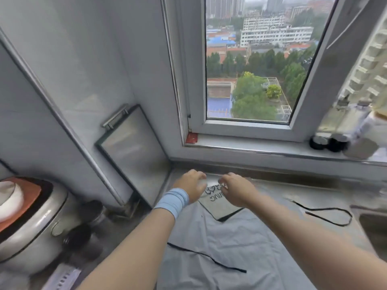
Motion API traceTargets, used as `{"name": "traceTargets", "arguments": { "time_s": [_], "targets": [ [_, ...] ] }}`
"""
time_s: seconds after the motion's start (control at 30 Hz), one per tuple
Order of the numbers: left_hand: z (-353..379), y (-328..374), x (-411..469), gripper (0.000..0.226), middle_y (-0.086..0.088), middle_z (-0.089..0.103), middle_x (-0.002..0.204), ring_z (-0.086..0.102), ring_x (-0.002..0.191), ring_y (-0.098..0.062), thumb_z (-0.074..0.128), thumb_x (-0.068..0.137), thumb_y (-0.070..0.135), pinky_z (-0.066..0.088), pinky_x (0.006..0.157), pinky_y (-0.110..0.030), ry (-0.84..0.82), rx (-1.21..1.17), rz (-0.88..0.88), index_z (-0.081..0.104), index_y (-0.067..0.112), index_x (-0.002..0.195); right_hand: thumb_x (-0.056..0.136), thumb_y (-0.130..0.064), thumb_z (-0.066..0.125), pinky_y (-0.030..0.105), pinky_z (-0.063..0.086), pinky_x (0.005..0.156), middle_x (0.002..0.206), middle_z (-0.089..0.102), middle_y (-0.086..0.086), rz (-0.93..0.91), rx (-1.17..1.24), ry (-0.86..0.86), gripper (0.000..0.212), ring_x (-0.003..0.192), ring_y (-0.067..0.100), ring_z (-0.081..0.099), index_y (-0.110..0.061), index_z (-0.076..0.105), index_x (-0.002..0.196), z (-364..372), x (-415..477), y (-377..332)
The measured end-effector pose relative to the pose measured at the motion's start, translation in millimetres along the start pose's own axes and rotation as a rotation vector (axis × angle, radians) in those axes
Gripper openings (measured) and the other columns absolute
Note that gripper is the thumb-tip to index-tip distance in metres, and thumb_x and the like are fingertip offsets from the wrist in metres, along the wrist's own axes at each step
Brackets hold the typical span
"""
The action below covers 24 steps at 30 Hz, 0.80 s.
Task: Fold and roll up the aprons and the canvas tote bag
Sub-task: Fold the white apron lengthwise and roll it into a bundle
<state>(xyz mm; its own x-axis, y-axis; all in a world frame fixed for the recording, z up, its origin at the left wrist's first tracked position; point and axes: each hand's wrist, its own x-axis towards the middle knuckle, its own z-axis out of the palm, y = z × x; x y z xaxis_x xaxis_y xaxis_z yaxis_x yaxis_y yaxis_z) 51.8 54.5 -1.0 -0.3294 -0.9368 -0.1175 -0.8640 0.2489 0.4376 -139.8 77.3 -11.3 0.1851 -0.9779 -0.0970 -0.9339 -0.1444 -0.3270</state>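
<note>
At the far edge of the grey apron [230, 243], close under the window sill [251, 146], both hands are held side by side with fingers curled downward. The left hand [191, 188], a pale blue band [172, 200] wound about its wrist, is set on the apron's upper edge, its grip narrow; whether cloth is actually pinched between its fingers cannot be told, since the fingertips are blurred and turned away. The right hand [235, 190] is bent over a lighter printed panel [219, 206] edged in black, its grip likewise narrow, with the fingertips at or on the panel's top; a firm hold cannot be confirmed.

The apron is spread flat on the steel tabletop [326, 197], its near part cut off by the lower border. A black strap [209, 257] lies across the cloth between the forearms, and another black strap [330, 216] is looped on the bare tabletop to the right.

Much is hard to make out: the jars on the sill at right [328, 142] are smeared by motion, a sink [374, 227] is cut off at the right border, and a white cooker [31, 222] at left is only partly seen. A metal-framed board [134, 151] leans in the corner.

On the panel black lettering is printed upside down to the viewer; only "ING" can be read, the rest being covered by the hands.
</note>
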Motion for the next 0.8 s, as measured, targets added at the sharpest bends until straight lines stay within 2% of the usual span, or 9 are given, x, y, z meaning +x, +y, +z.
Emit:
{"name": "traceTargets", "arguments": {
  "time_s": [0.23,0.33,0.4,0.47,0.5,0.57,0.63,0.7,0.8],
  "targets": [
    [106,-26,-18,0.047,0.004,0.037,0.149,0.039,0.135,-0.022,0.046,0.093,0.043,0.036,0.109,-0.043,-0.369,0.116,-0.134,0.045,0.031,0.139,0.091,-0.031,0.047,0.04,0.038,0.103,0.145,0.043,0.005,0.142,-0.062,-0.27,0.049,0.134,0.026,0.037,-0.025,0.047,0.14,103,-39,37],
    [142,-39,-25,0.061,0.001,0.016,0.159,0.021,0.144,-0.026,0.043,0.094,0.046,0.028,0.114,-0.047,-0.531,0.214,-0.144,0.025,0.028,0.15,0.092,-0.034,0.045,0.055,0.021,0.114,0.163,0.008,0.01,0.211,-0.11,-0.4,0.064,0.149,0.031,0.006,-0.029,0.025,0.152,134,-43,44],
    [162,-52,-25,0.071,0.001,-0.004,0.162,0.004,0.148,-0.026,0.04,0.094,0.049,0.021,0.116,-0.049,-0.6,0.281,-0.118,0.008,0.03,0.154,0.091,-0.037,0.044,0.061,0.013,0.115,0.164,-0.011,0.008,0.262,-0.098,-0.47,0.074,0.15,0.032,-0.007,-0.034,0.009,0.155,151,-42,52],
    [170,-67,-20,0.075,0.002,-0.018,0.161,-0.01,0.149,-0.024,0.038,0.095,0.051,0.014,0.118,-0.048,-0.631,0.335,-0.091,-0.004,0.031,0.154,0.089,-0.04,0.045,0.061,0.014,0.114,0.164,-0.013,0.01,0.299,-0.085,-0.503,0.078,0.15,0.032,-0.007,-0.035,0.004,0.155,165,-42,56],
    [170,-74,-15,0.073,0.003,-0.018,0.161,-0.011,0.149,-0.023,0.038,0.095,0.05,0.014,0.118,-0.048,-0.62,0.355,-0.069,-0.002,0.032,0.154,0.087,-0.041,0.045,0.059,0.02,0.113,0.163,-0.007,0.012,0.296,-0.1,-0.471,0.078,0.149,0.034,0.0,-0.032,0.008,0.155,170,-42,55],
    [164,-81,3,0.062,0.001,0.002,0.162,0.008,0.148,-0.025,0.039,0.095,0.048,0.024,0.115,-0.046,-0.538,0.373,-0.014,0.019,0.031,0.151,0.083,-0.04,0.047,0.049,0.038,0.103,0.151,0.027,0.018,0.271,-0.145,-0.341,0.067,0.136,0.037,0.031,-0.025,0.03,0.146,174,-39,52],
    [149,-84,19,0.044,-0.002,0.037,0.147,0.04,0.131,-0.028,0.041,0.095,0.045,0.038,0.104,-0.042,-0.421,0.386,0.001,0.045,0.026,0.135,0.086,-0.033,0.047,0.042,0.044,0.09,0.127,0.051,0.01,0.266,-0.132,-0.219,0.047,0.116,0.034,0.05,-0.019,0.046,0.131,169,-28,46],
    [138,-82,34,0.037,-0.001,0.051,0.131,0.052,0.117,-0.026,0.043,0.094,0.041,0.044,0.095,-0.039,-0.42,0.407,-0.02,0.05,0.025,0.128,0.088,-0.022,0.047,0.041,0.042,0.086,0.12,0.057,0.006,0.278,-0.159,-0.149,0.043,0.108,0.031,0.056,-0.019,0.045,0.132,162,-14,48],
    [134,-78,47,0.043,-0.001,0.053,0.128,0.056,0.113,-0.027,0.048,0.093,0.033,0.044,0.089,-0.038,-0.451,0.404,-0.021,0.04,0.029,0.134,0.084,-0.009,0.049,0.039,0.037,0.075,0.117,0.052,0.007,0.317,-0.295,-0.137,0.045,0.101,0.029,0.055,-0.018,0.045,0.127,146,-3,61]
  ]
}}
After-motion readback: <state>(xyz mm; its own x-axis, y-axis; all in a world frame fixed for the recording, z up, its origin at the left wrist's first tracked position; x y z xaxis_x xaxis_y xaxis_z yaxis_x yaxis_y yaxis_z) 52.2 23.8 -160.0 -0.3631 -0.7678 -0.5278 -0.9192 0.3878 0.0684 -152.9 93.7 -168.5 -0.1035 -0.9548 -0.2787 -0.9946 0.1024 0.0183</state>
